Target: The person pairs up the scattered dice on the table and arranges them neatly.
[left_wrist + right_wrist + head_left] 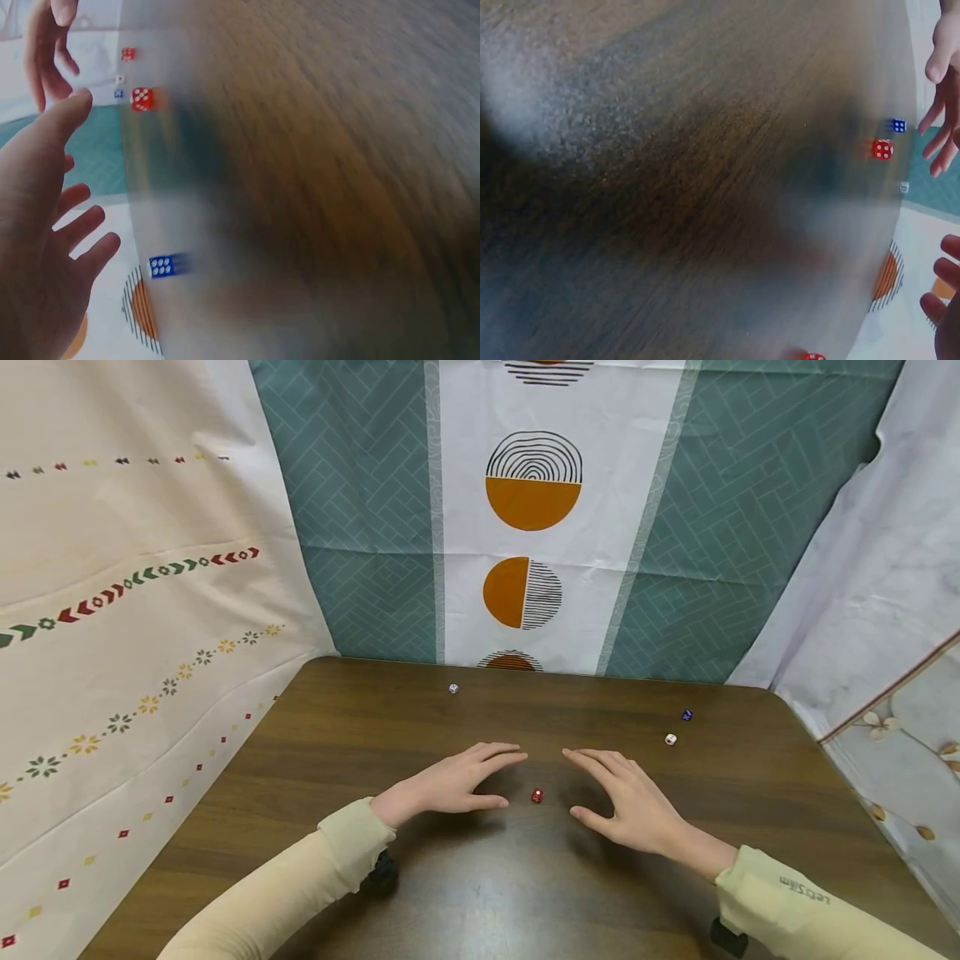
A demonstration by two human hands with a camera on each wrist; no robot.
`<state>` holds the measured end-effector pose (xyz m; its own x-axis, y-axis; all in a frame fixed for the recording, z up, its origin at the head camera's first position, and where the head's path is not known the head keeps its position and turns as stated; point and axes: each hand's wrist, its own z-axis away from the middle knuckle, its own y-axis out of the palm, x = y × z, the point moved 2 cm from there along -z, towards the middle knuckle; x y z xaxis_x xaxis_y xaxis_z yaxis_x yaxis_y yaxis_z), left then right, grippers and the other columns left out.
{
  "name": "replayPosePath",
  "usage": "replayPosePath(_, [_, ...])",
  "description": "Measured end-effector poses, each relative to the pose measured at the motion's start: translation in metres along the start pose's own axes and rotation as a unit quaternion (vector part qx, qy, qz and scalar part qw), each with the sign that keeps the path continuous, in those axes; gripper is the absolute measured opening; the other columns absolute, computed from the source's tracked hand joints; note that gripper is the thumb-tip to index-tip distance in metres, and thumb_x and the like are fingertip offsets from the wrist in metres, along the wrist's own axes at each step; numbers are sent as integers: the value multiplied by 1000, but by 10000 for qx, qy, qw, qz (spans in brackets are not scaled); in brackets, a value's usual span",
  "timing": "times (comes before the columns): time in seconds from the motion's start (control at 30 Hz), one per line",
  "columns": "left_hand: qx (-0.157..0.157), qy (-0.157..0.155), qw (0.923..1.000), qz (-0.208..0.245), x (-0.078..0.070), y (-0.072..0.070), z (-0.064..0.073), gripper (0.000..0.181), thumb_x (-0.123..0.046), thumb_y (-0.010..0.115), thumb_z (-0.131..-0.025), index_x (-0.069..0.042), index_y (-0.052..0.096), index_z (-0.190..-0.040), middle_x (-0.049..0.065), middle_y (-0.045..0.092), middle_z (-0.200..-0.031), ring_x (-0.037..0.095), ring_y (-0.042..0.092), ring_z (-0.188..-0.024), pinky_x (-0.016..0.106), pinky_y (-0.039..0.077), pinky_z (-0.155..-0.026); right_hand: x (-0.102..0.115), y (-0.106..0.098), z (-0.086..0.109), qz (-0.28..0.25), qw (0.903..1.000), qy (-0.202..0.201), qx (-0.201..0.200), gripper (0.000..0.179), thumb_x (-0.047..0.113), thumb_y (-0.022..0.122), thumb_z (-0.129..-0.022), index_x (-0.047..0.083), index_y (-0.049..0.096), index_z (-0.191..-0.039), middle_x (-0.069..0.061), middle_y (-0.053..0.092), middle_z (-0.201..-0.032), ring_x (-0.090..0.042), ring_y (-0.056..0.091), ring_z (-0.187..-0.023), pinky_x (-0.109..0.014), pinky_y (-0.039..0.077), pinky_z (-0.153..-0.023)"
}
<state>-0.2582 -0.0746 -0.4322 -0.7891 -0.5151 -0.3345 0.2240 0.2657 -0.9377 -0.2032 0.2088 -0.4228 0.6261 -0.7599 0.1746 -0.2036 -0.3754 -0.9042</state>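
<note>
Both hands hover over the brown table, palms turned down and inward, fingers extended and nothing held. The left hand [459, 783] is left of a small red die [537, 795], and the right hand [633, 806] is right of it, with fingertips apart across the gap. In the left wrist view, a blue die [161, 266] showing six pips sits beyond the left fingers, and a red die [142, 98] lies near the thumb. A second red die [128, 53] shows farther off. The right wrist view has a red die [814, 357] cut by its lower edge.
Toward the table's back edge stands a pale die [453, 688] at left. A blue die [687, 715] and a white die [671, 739] lie at back right. Patterned cloth [360, 527] hangs behind the dark wooden table [315, 752] and along both sides.
</note>
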Motion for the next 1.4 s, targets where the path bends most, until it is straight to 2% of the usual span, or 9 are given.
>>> replayPosePath(0.17, [63, 76, 9999, 24, -2, 11, -12, 65, -44, 59, -97, -21, 35, -153, 2, 36, -158, 21, 41, -141, 42, 43, -110, 1, 4, 0, -55, 10000, 30, 71, 80, 43, 76, -83, 30, 37, -152, 0, 51, -144, -21, 52, -126, -52, 45, -98])
replayPosePath(0.37, [-23, 54, 10000, 70, -2, 15, -21, 55, -40, 65, -94, -21, 50, -144, -3, 48, -148, 16, 48, -130, 36, 45, -107, 2, 4, -2, -27, 10000, 3, 79, 77, 44, 76, -83, 27, 41, -150, -2, 53, -143, -22, 53, -126, -52, 46, -98])
replayPosePath(0.67, [-163, -200, 9983, 514, -8, 20, -31, 42, -32, 72, -91, -18, 64, -129, -1, 62, -126, 16, 56, -114, 33, 48, -99, 1, 5, -2, -70, 9999, 70, 129, 74, 41, 76, -84, 28, 42, -149, -2, 52, -143, -22, 52, -126, -54, 45, -99])
replayPosePath(0.9, [-142, -396, 9955, 849, -11, 31, -38, 32, -29, 73, -90, -17, 68, -120, -1, 64, -116, 14, 59, -103, 27, 49, -93, 1, 6, 1, -98, 9998, 112, 143, 70, 43, 75, -85, 26, 46, -146, -1, 53, -142, -23, 54, -126, -54, 46, -99])
replayPosePath(1.17, [-313, -612, 9917, 1090, -12, 36, -42, 21, -22, 74, -90, -14, 70, -109, 2, 63, -107, 13, 59, -94, 24, 49, -85, 4, 4, -3, -149, 9997, 58, 192, 66, 44, 75, -85, 22, 51, -142, -1, 55, -141, -22, 53, -127, -52, 47, -99])
replayPosePath(1.4, [-489, -690, 9909, 1049, -12, 39, -45, 12, -20, 73, -90, -15, 71, -101, 1, 64, -99, 8, 58, -86, 19, 49, -80, 6, 7, -4, -157, 9994, 147, 271, 63, 41, 75, -85, 21, 53, -140, -1, 56, -139, -24, 55, -126, -53, 45, -101])
